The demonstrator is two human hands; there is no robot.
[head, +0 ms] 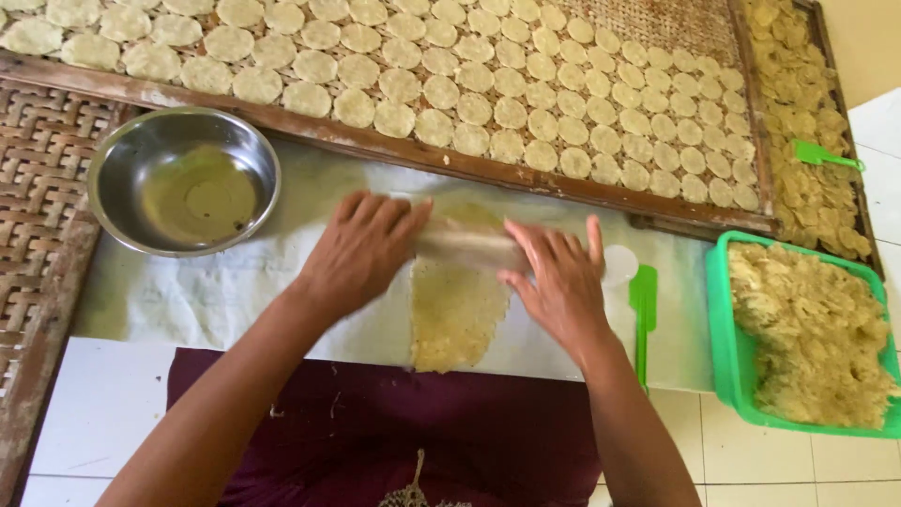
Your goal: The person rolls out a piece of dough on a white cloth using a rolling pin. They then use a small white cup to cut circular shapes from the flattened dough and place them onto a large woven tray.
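A wooden rolling pin lies across a thin, flattened sheet of yellowish dough on a white plastic sheet. My left hand presses flat on the pin's left end, fingers spread. On the pin's right end rests my right hand, palm down, fingers apart. The pin looks blurred. The dough sheet stretches from under the pin toward me, its near edge ragged.
A steel bowl with oily liquid sits at left. A woven tray behind holds several round dough discs. A green basket of dough is at right, with a green spatula and a white round cutter beside it.
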